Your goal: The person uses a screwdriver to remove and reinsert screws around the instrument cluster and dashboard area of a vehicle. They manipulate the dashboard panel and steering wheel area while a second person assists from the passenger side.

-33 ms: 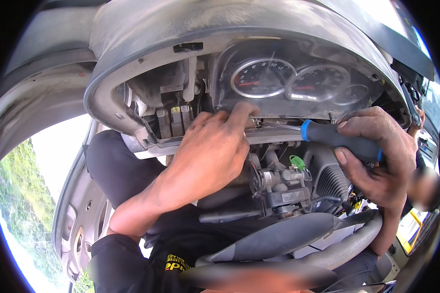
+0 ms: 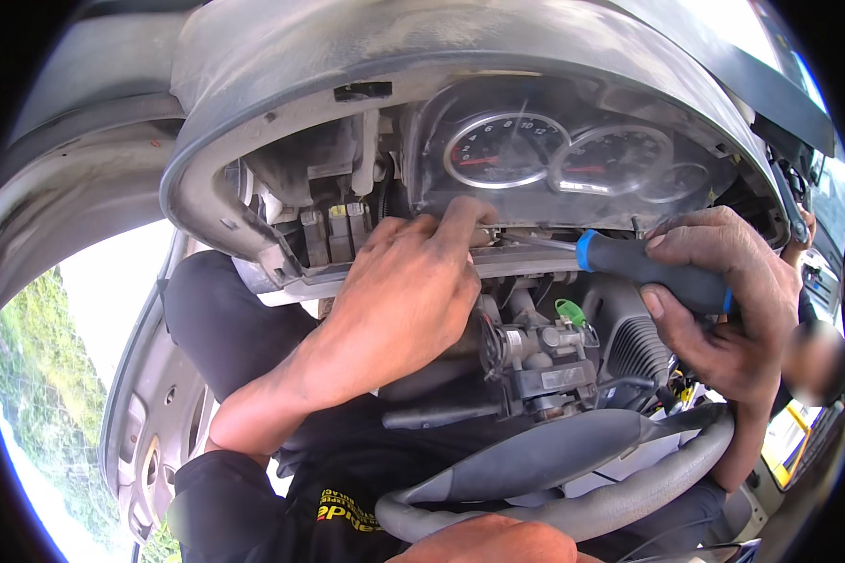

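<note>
My right hand (image 2: 723, 291) is closed around the black and blue handle of a screwdriver (image 2: 662, 272). Its thin metal shaft points left, into the gap under the instrument cluster (image 2: 554, 155). By the tip, my left hand (image 2: 408, 281) reaches over the lower edge of the dashboard opening (image 2: 526, 281) with curled fingers. The index finger bends down next to a small pale part (image 2: 482, 239). What the left fingers grip is hidden, and the screwdriver's tip is hard to make out.
Fuses or relays (image 2: 338, 230) sit left of the cluster. Below are the exposed steering column (image 2: 540, 361) with a green tag (image 2: 570, 311), and a detached-looking grey steering wheel (image 2: 620, 502) near my body. An open door (image 2: 145, 413) stands left; another person (image 2: 812, 366) is at right.
Almost nothing differs. The screwdriver and both hands stay in place, with only a very slight shift of the right hand.
</note>
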Action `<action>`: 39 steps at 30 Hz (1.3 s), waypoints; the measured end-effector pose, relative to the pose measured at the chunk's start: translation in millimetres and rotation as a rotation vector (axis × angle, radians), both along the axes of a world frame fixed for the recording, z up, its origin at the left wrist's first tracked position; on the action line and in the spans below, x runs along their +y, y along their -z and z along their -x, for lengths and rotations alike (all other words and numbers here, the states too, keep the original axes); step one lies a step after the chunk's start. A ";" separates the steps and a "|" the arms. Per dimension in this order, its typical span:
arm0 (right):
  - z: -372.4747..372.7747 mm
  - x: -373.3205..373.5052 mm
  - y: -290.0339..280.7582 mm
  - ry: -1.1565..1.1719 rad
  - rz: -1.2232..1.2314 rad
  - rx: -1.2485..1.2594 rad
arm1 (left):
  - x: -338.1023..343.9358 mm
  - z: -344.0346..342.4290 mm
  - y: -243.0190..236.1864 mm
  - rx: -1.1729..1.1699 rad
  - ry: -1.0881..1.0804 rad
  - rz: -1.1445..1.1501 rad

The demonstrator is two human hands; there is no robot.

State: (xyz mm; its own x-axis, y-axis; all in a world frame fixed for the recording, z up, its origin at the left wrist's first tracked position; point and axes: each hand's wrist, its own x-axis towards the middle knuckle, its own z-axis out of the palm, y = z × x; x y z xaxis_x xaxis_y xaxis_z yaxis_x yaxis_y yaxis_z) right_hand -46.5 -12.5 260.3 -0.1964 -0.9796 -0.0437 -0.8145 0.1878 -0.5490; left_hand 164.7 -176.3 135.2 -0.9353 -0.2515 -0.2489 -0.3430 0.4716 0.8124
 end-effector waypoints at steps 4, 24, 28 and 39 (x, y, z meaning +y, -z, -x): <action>-9.8 -10.4 -2.3 -0.039 -0.040 0.026 | -3.7 -0.1 0.0 -0.052 0.008 -0.064; -11.4 -23.4 -4.1 -0.147 -0.078 0.047 | -8.0 1.1 4.3 -0.081 0.017 -0.140; -13.3 -24.7 -4.6 -0.147 -0.084 0.051 | -8.8 2.4 5.9 -0.085 0.013 -0.185; -9.0 -22.1 -1.0 -0.066 -0.095 0.023 | -15.4 -0.8 8.3 -0.024 0.006 -0.365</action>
